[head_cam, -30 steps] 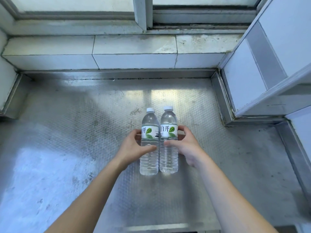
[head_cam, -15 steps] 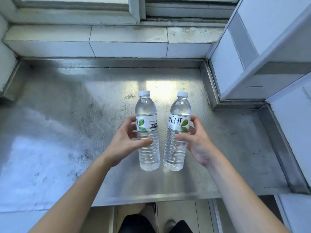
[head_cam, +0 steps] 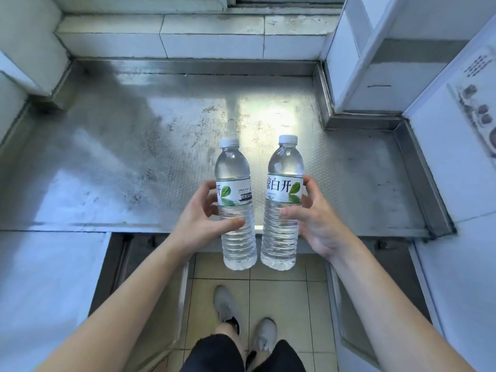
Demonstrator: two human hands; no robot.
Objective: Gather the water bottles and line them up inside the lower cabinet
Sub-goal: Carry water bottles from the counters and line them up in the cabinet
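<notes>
Above the steel counter (head_cam: pixel 134 162), both hands grip clear, white-capped, leaf-labelled water bottles (head_cam: pixel 236 205), upright

Centre frame: left hand (head_cam: pixel 200 224) grips left bottle (head_cam: pixel 236 210), right hand (head_cam: pixel 315 224) grips right bottle (head_cam: pixel 283 208); both upright, over steel surface (head_cam: pixel 120 157) front edge.

Steel counter (head_cam: pixel 134 162): bare across its whole top; nothing stands on it
Behind the counter: tiled ledge (head_cam: pixel 188 36) shuts off the back
Right of the counter: white cabinet (head_cam: pixel 362 63) juts in at the back corner; raised steel rim (head_cam: pixel 418 170) edges that side
Below the counter's front edge: open gap down to the tiled floor (head_cam: pixel 281 291); opened doors flank it; the person's shoes (head_cam: pixel 225 304) stand there
</notes>
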